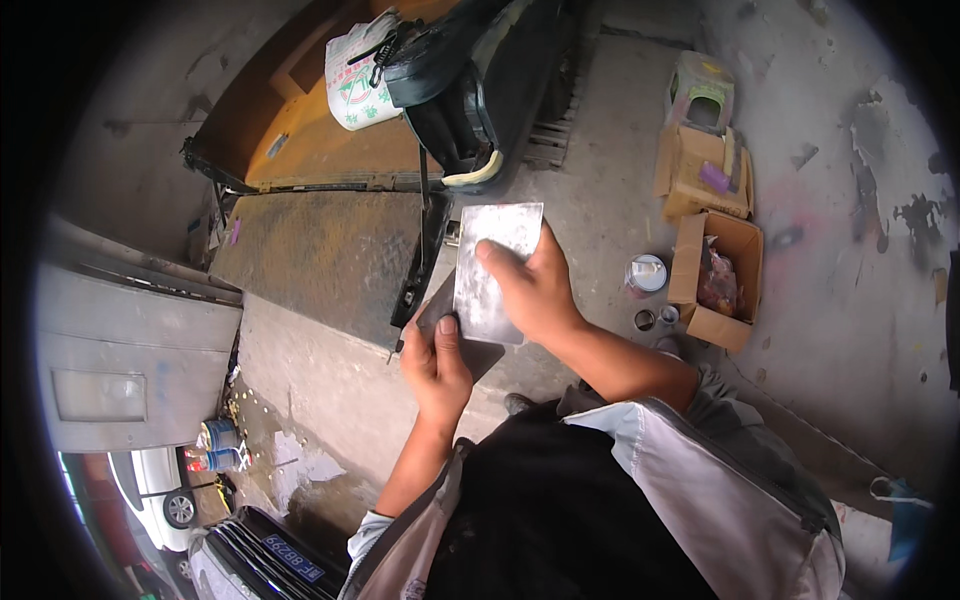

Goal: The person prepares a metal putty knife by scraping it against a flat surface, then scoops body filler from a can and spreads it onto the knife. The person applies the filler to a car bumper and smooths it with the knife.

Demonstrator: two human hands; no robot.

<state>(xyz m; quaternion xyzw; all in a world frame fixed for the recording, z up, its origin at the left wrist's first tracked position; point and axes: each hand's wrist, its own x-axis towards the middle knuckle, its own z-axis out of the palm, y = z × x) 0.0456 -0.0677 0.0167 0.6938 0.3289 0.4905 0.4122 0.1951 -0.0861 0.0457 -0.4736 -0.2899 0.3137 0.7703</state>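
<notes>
My right hand point(535, 285) grips a pale, smudged rectangular plate point(485, 305) in the middle of the view, its thumb lying across the upper face. Lower and to the left, my left hand point(435, 370) is closed on a darker grey flat plate point(480, 356), partly hidden behind the pale one. The two plates overlap. Whether they touch I cannot tell.
An open rust-stained compartment point(300, 135) with a lowered panel point(310, 260) holds a white bag point(355, 75) beside a dark moulded part point(440, 120). Cardboard boxes point(730, 315) and cans point(645, 275) line the right wall. A white car point(150, 500) shows lower left.
</notes>
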